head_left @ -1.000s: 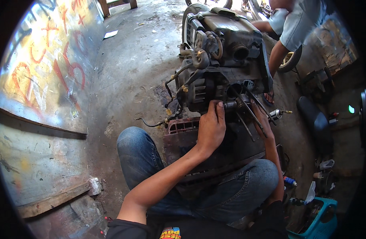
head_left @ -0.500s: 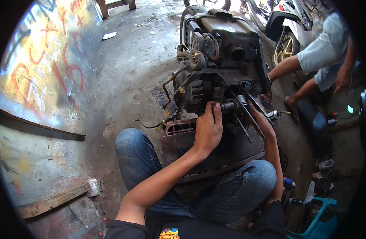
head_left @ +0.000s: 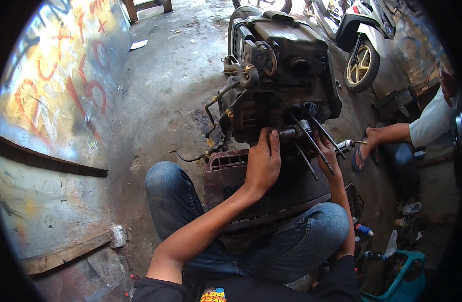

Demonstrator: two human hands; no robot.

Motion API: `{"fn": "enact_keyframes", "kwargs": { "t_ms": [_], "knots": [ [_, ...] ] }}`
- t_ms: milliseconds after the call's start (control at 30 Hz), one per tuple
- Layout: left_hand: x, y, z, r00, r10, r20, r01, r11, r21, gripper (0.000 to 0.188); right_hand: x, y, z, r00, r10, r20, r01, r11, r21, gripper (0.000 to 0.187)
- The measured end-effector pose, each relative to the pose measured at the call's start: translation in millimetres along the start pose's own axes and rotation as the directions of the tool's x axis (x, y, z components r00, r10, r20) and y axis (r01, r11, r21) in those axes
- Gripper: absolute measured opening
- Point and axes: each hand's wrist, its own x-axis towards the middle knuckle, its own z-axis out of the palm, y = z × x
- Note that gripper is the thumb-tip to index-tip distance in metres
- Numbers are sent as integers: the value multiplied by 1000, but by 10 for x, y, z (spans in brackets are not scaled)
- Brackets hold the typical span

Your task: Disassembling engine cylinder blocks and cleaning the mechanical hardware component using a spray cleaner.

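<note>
Left hand (head_left: 263,163) on engine (head_left: 278,80); right hand (head_left: 327,153) alongside

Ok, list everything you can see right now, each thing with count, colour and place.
engine block: one, black and greasy, on the floor ahead of the knees
long studs: several, dark metal, slanting from the engine's near face
hose: one, black, on the floor left of the engine
scooter: one, white, rear wheel showing, upper right
painted panel: one, yellow with red marks, leaning at left
crate: one, teal, lower right
other person's foot: one, in a sandal, right of the engine
left hand: one, fingers pressed on the engine's near face
right hand: one, among the studs
</note>
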Motion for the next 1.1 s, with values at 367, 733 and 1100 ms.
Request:
{"fn": "enact_keyframes", "kwargs": {
  "t_ms": [367, 733, 1100],
  "knots": [
    [-4, -19, -152, 999, -12, -34, 14, 998, 63, 29, -33, 51, 381, 907, -420, 18, 391, 828, -403, 40],
    [0, 28, -100, 997, -64, -47, 67, 996, 65, 41, 70, 527, 183, 716, -692, 93, 618, 566, -545, 41],
    [-21, 68, 19, 996, -71, -56, 76, 992, 101, 40, -64, -131, 500, 913, -291, -286, 312, 950, 28, 28]
  ]
}}
